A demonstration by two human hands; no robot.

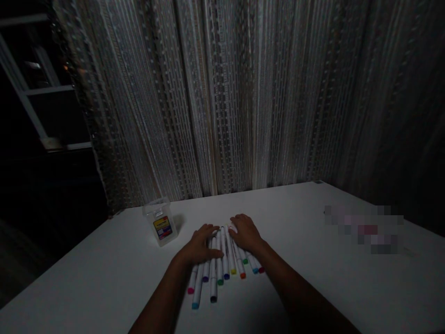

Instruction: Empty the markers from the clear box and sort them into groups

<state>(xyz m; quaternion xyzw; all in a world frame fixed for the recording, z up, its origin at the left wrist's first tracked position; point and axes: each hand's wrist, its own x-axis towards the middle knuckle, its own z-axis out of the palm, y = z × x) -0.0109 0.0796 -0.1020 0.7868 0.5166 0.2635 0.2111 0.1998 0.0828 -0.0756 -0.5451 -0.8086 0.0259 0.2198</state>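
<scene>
Several white markers (225,255) with coloured ends lie side by side on the white table (104,260), pointing away from me. Their near ends are uneven; a blue-ended marker (197,290) and a black-ended marker (213,285) stick out closest to me. My left hand (201,245) rests over the left part of the row, thumb and fingers apart. Across the right part lies my right hand (246,233), also with its fingers spread, touching the far ends. The hands hide some of the markers.
A clear plastic container (160,227) with a yellow and dark label stands on the table to the left. At the right lies a pixelated pinkish thing (365,229) whose kind I cannot make out. A patterned curtain (222,102) hangs behind the table's far edge. The light is dim.
</scene>
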